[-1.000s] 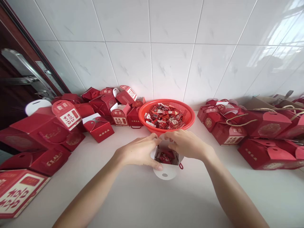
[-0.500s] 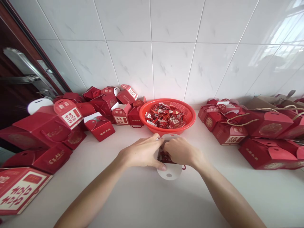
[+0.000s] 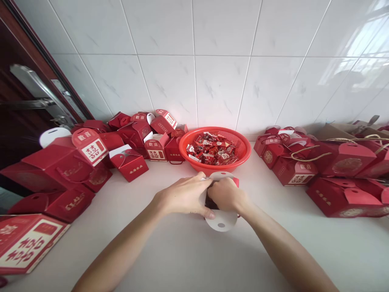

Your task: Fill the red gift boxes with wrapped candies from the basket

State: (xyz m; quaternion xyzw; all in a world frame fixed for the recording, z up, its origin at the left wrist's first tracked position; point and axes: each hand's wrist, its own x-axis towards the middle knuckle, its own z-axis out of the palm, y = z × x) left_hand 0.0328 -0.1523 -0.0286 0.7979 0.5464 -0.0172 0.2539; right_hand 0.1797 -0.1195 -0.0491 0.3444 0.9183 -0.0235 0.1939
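A small red candy box (image 3: 221, 222) stands with its lid flaps folded out, their white insides showing. My left hand (image 3: 185, 196) grips its left side, the thumb over the near edge and the fingers along the far side. My right hand (image 3: 226, 194) reaches down into the box's mouth with its fingers curled. Those fingertips are hidden inside, so whatever they hold cannot be seen. Right behind the box sits an orange-red plastic basket (image 3: 246, 151) with a pile of red-wrapped candies (image 3: 217, 149) in it.
Several red gift boxes (image 3: 130, 164) stand in a group on the left, and more red boxes (image 3: 343, 196) with cord handles on the right. Behind the white tabletop (image 3: 182, 259) rises a tiled wall (image 3: 221, 89). A door handle (image 3: 36, 87) shows at far left.
The box and my right hand have shifted slightly to the right. My right hand now covers more of the box's opening. My left hand keeps its hold on the side.
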